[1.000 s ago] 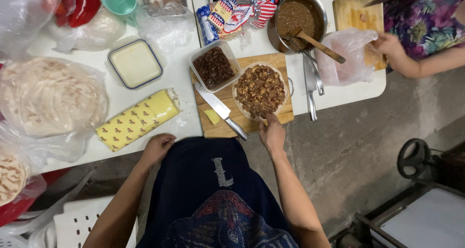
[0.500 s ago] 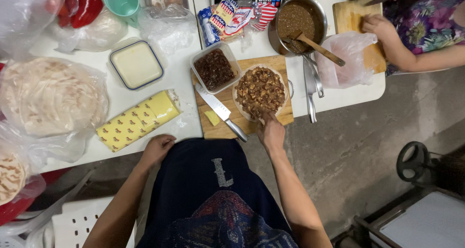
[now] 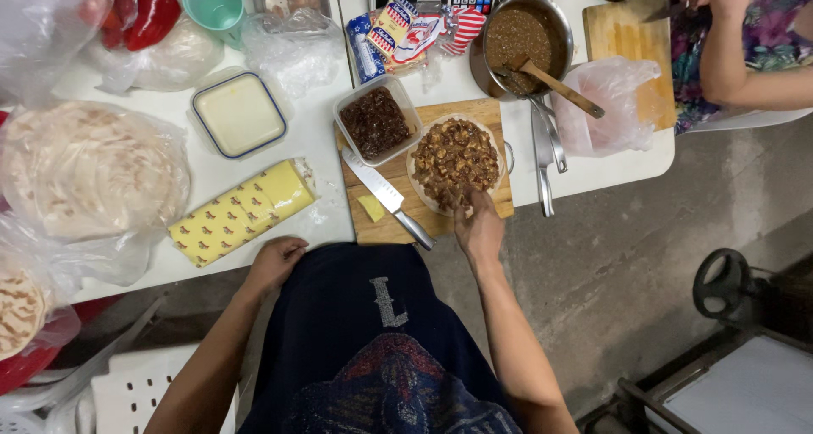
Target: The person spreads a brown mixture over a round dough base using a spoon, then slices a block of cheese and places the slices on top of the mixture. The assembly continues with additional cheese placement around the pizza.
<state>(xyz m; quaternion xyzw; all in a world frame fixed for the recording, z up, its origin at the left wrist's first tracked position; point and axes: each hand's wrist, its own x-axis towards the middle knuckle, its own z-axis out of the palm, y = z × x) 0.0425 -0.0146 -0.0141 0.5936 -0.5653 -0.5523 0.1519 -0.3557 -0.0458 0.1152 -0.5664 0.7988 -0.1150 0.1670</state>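
My right hand reaches onto the near edge of a round flatbread covered with brown chopped filling, which lies on a wooden cutting board. Its fingers touch the filling; whether they pinch any is hidden. A kitchen knife lies diagonally on the board beside a small piece of yellow cheese. My left hand rests at the table's front edge with fingers curled, holding nothing, near a long block of yellow cheese in wrapping.
A plastic tub of dark filling, a pan with a wooden spoon, a lidded white container, bagged flatbreads, red peppers and a teal cup crowd the white table. Another person's arm works at a second board.
My right hand has moved forward from the board's near edge onto the filled flatbread. The other person's hand has shifted away from the plastic bag toward their board. My left hand stays put.
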